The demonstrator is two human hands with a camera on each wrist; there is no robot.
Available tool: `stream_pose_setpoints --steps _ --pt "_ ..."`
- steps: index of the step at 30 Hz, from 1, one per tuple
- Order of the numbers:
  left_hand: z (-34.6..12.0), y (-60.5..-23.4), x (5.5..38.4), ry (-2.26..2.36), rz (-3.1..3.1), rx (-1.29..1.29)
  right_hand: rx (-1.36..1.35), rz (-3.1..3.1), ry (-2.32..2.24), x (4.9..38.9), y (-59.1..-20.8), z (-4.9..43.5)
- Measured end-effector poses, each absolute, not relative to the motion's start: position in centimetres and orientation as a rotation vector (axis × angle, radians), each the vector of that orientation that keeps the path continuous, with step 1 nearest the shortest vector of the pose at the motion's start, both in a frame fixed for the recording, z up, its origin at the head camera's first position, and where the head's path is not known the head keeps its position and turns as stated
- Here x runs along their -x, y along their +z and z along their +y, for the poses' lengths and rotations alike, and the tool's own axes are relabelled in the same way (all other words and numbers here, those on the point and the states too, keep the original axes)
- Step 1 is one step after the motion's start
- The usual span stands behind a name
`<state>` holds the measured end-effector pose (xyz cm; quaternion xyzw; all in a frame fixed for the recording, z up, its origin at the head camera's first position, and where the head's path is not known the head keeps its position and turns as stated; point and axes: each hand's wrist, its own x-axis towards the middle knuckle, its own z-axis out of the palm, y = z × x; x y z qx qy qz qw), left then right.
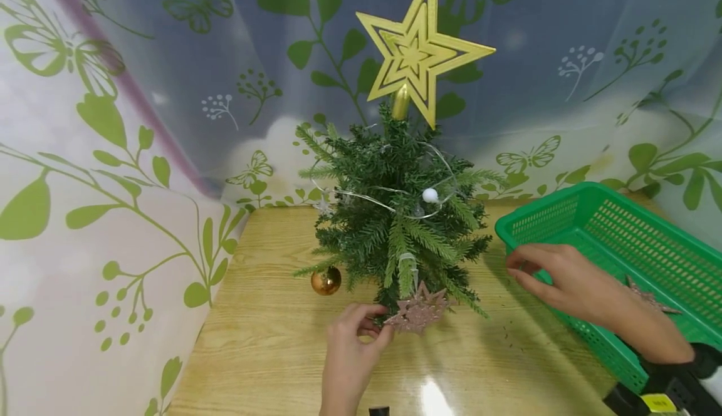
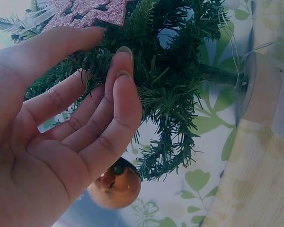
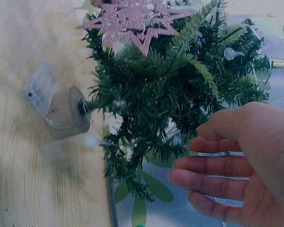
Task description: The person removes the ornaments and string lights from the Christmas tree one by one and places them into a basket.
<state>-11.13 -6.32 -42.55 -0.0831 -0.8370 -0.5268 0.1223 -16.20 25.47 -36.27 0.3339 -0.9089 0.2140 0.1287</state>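
Observation:
A small green Christmas tree stands on the wooden table, topped by a gold star. A glittery pink snowflake ornament hangs from a clear ribbon at its lower front. Beside that ornament's left edge is my left hand, its fingers loosely bent around branch tips; in the left wrist view a gap shows between thumb and forefinger. My right hand hovers over the basket's near left side, fingers relaxed and holding nothing. Left of the tree, a shiny gold ball hangs on a low branch.
A green plastic basket stands at the right with another pink ornament in it. The tree's round wooden base has a clear box beside it. A wire light string circles the branches. Leaf-patterned cloth hangs behind and left.

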Motion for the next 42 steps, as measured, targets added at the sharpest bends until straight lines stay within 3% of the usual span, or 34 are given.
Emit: stream_pose_setpoints --steps 29,42 --pt "-5.6 -42.2 11.2 -1.615 -2.455 0.315 -0.974 -2.484 1.147 13.5 -34.7 16.1" --pt "-3.6 -42.2 11.3 -1.672 -2.483 0.373 -0.83 -2.528 1.233 13.6 -34.3 16.9"
